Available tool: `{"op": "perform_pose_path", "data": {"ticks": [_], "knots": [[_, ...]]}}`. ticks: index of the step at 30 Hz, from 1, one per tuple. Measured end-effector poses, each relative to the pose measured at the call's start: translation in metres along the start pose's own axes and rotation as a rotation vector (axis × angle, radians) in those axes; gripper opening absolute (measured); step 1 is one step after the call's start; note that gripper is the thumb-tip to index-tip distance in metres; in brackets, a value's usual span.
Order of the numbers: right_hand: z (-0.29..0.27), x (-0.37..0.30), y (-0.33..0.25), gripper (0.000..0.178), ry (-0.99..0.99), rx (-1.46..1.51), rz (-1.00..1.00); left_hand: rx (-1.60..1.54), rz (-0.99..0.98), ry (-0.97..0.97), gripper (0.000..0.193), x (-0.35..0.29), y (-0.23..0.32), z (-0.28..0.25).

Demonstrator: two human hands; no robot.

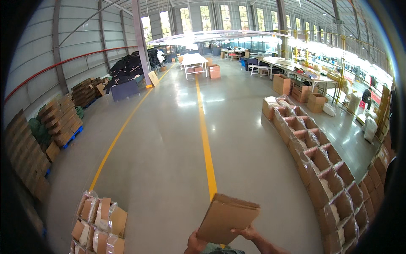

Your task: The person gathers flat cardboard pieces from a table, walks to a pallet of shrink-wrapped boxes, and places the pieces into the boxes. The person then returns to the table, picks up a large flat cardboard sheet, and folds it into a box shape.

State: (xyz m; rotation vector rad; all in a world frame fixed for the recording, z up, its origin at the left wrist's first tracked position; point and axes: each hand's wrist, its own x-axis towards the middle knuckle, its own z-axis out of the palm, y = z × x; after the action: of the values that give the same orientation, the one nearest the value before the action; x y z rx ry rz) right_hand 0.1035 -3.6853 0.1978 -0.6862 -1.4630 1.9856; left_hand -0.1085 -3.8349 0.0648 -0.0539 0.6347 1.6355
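1. Grip: left hand (196, 243) clasps the lower left edge of a flat cardboard stack (228, 218); right hand (246, 233) pinches its right edge, thumb on the upper face. Fingers underneath hidden. Stack sits over the near end of the middle yellow line (205, 139), tilted.
2. Well left of the line: piled brown cardboard (63, 120) on a blue pallet (72, 138), near the wall.
3. Left of the line's near end: a cluster of open cartons (118, 221), clear plastic and pale contents inside.
4. Left of the line, farther off: a heap of dark cloth (122, 67).
5. At the line's far end: a white table (193, 60); a brown carton (214, 71) just right of the line there.
6. Right of the line, far off: a long work table (272, 62), cluttered on top.
7. Right of the line, nearer: a curving double row of open cartons (305, 167), plastic-lined.
8. Farthest right of the line: a seated person (366, 97), small in view.
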Motion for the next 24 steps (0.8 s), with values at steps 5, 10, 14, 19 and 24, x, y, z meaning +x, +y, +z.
{"op": "perform_pose_path", "data": {"ticks": [5, 10, 14, 19, 24], "knots": [[-0.039, 0.144, 0.0, 0.065, -0.088, -0.072, 0.086, 0.259, 0.269, -0.027, 0.046, 0.118, 0.006, 0.024], [-0.103, 0.275, -0.051, 0.071, 0.094, 0.065, 0.03, 0.011, -0.078, -0.04, 0.058, 0.268, 0.097, 0.125], [-0.182, 0.363, -0.088, 0.059, 0.304, 0.191, -0.073, 0.86, -0.091, -0.248, 0.069, 0.392, 0.164, 0.203], [-0.259, 0.47, -0.079, 0.056, 0.494, 0.428, -0.136, 1.242, -0.04, -0.403, 0.069, 0.546, 0.18, 0.293], [-0.34, 0.611, -0.088, 0.052, 0.508, -0.134, 0.296, 1.222, 0.064, -0.029, 0.062, 0.685, 0.18, 0.318]]}}
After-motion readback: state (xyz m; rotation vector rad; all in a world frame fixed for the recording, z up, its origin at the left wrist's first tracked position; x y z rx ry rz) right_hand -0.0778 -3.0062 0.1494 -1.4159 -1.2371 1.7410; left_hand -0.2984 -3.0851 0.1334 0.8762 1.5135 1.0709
